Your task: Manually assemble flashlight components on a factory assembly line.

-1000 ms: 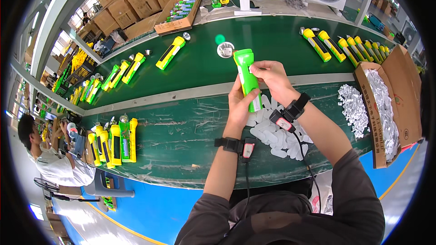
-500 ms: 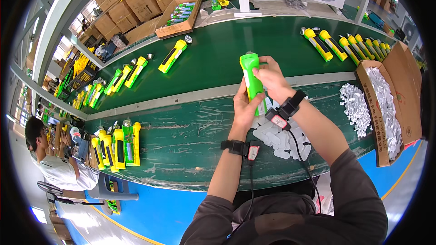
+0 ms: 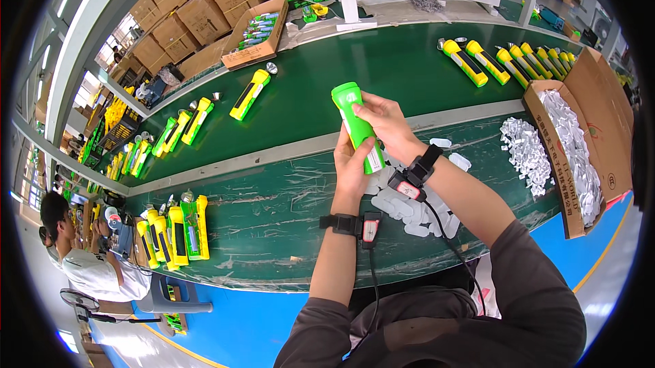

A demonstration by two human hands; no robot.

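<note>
A green flashlight [image 3: 352,112], its wide head up and tilted toward the far left, is held between both hands above the near bench. My left hand [image 3: 350,163] is closed around its lower body, thumb on the green side. Higher up, my right hand [image 3: 387,125] grips it from the right, thumb laid against the body just below the head. Partly under my right forearm lies a pile of translucent white plastic pieces [image 3: 408,212], flat and rounded. Most of the flashlight's far side is hidden from me.
Yellow-and-green flashlights [image 3: 252,93] lie along the green belt [image 3: 307,88], left and right. More flashlights [image 3: 179,235] stand at the bench's left end. Small white parts [image 3: 527,155] are heaped beside a cardboard box [image 3: 554,163] of white pieces. A person [image 3: 95,265] sits at far left.
The flashlight has tipped its head toward the left, and both hands have shifted slightly with it. My grip stays on it. The whole view has turned a little.
</note>
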